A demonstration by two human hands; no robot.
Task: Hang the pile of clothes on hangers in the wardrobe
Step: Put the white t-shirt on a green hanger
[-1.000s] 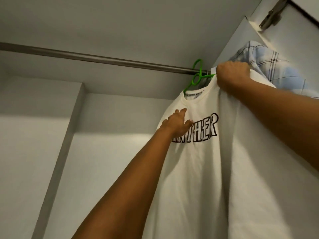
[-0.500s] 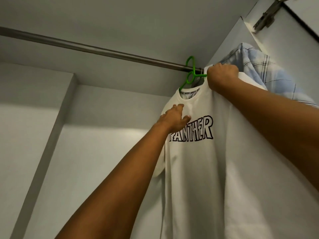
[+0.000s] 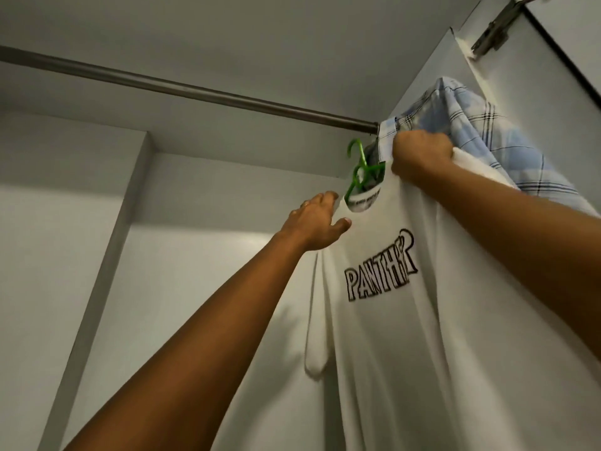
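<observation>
Up at the right end of the wardrobe [image 3: 65, 255], noted largest first: white T-shirt [image 3: 422, 369] draped on green hanger [image 3: 352, 187], hanging long, print facing out, just beside a blue plaid shirt [image 3: 481, 135] already up against the side panel. Above both, steel rail [image 3: 201, 93] running left to right.

Hands apart: right hand [image 3: 421, 156] fisted round the T-shirt's shoulder at the hanger arm; left hand [image 3: 312, 226] flat, fingers extended, touching the cloth by the collar, gripping nothing. Hanger hook apparently just under the rail, not over it; hard to confirm from this angle.

Judged step: seating the hook. To do well:
- Lift with the right and tip the hook mouth toward the rail.
- Drop it on left of the plaid shirt.
- Steady the collar with the left to keep cloth from sliding off the arm.
- Check both shoulders level before letting go.

Risk: hook snagging the plaid collar.

Room: pale grey panels, recessed back wall, brighter band lower down; door hinge [image 3: 497, 30] at top right.
</observation>
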